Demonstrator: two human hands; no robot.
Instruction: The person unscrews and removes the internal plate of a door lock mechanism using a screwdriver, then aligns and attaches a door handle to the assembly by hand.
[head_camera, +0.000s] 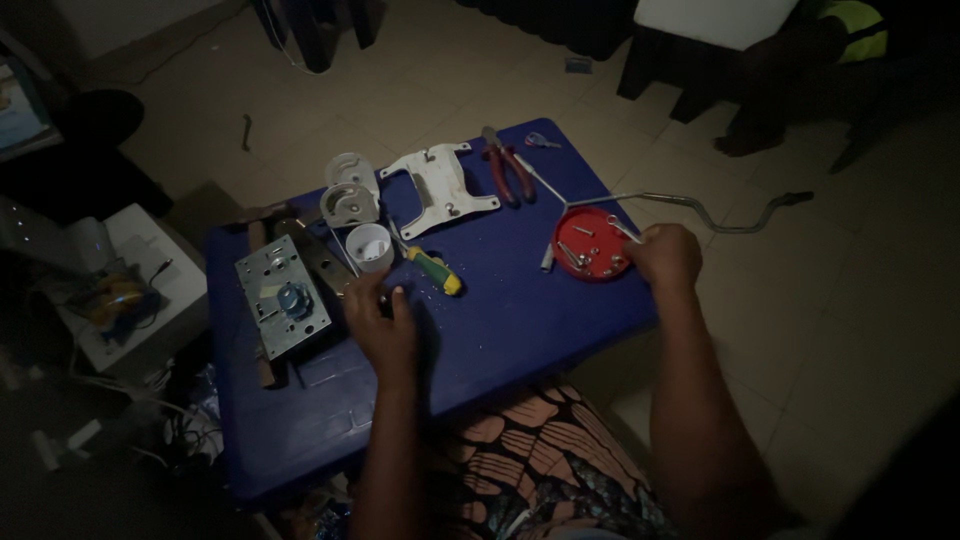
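My left hand (383, 322) rests on the blue table (520, 320), fingers closed around a small dark part I cannot make out, just below a white plastic cup (369, 246) and left of a yellow-and-green screwdriver (432, 268). My right hand (664, 257) is at the right rim of a red round lid (588, 245) that holds several screws; its fingers pinch something small and metallic there. A grey metal lock body (283, 293) lies left of my left hand.
A white metal bracket (437, 184), two round white housings (349, 190), red-handled pliers (508, 165) and a small scissors (541, 140) lie at the table's far side. A long bent metal rod (700, 208) sticks out past the right edge. Clutter and cables (120, 300) sit left.
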